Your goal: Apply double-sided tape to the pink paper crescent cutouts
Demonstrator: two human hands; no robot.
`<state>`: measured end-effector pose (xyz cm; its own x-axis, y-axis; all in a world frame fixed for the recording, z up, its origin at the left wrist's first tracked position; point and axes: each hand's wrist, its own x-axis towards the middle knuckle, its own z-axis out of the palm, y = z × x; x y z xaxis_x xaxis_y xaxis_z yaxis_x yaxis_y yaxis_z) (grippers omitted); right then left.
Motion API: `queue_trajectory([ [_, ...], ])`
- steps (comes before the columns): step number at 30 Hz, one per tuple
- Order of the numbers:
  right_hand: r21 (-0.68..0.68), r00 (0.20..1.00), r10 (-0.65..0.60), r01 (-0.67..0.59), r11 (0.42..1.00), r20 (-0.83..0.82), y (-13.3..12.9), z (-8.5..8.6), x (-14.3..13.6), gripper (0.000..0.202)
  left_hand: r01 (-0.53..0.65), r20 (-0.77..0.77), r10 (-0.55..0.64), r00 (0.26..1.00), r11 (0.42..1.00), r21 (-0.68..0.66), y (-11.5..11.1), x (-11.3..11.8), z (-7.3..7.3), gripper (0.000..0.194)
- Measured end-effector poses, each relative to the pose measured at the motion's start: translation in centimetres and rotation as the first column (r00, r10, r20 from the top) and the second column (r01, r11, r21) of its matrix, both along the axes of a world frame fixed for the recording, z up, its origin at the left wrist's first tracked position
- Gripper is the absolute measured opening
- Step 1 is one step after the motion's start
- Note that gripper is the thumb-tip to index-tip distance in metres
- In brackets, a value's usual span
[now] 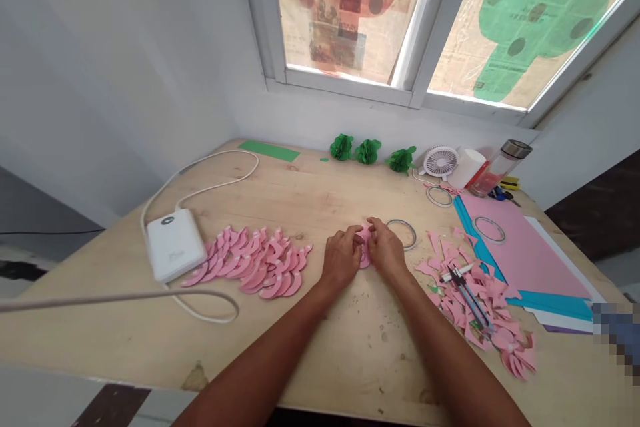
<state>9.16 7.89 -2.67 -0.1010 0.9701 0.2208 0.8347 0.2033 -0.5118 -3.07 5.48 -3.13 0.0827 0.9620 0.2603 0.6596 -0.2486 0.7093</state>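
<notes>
Between both hands, at the middle of the table, is a pink paper piece (365, 255), partly covered by the fingers. My left hand (343, 253) grips its left side with curled fingers. On its right side, my right hand (388, 250) is closed with the fingertips on the upper edge. Just beyond the right hand lies a silver ring (412, 232), perhaps a tape roll. Left of my hands, curved pink paper cutouts (273, 263) are spread in overlapping rows. A heap of pink paper scraps (453, 303) is to the right, with scissors (470, 299) on top.
A white power bank (176, 245) with a cable stands left. Green paper flowers (368, 151) line the wall beside a small fan (440, 162) and a bottle (500, 170). Pink sheets (530, 253) lie over blue paper at right, with another ring (489, 229) on them.
</notes>
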Motion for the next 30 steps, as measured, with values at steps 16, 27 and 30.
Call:
queue_trajectory([
  [16, 0.107, 0.98, -0.097, 0.079, 0.991, 0.175, -1.1, 0.3, -0.9, 0.037, -0.021, 0.058, 0.021, 0.998, 1.0, 0.004, 0.0, 0.1, 0.0, 0.04],
  [27, -0.121, 0.832, -0.087, 0.024, 0.992, -0.548, -1.1, 0.4, 0.8, 0.042, -0.044, 0.496, 0.082, 0.864, 0.995, -0.088, 0.3, -0.3, -0.1, 0.028],
  [30, -0.197, 0.649, -0.103, -0.073, 0.978, -0.754, -2.0, 0.9, 1.4, 0.05, -0.005, 0.667, 0.047, 0.744, 0.998, -0.064, 0.3, -0.2, 0.0, 0.022],
])
